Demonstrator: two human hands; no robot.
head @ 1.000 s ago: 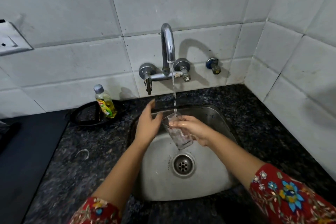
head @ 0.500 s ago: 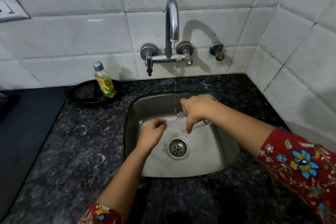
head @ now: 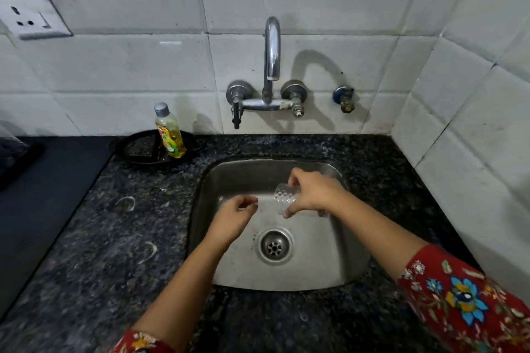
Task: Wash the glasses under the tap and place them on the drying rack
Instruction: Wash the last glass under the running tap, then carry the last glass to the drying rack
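Currently, the right hand (head: 314, 193) is gripping a tipped glass (head: 282, 198) over the sink (head: 286, 281), twelve o'clock of the drain (head: 274, 246); the left hand (head: 233, 216), at the glass's nine o'clock, is hanging loosely curled, empty.

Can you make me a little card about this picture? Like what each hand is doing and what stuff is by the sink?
Right hand: holds a bumpy clear glass, tipped sideways, over the sink
Left hand: over the sink, fingers loosely curled, holding nothing
Tap: on the wall above the sink; water too faint to tell
Soap bottle: yellow, standing on a black tray left of the sink
Drying rack: not in view
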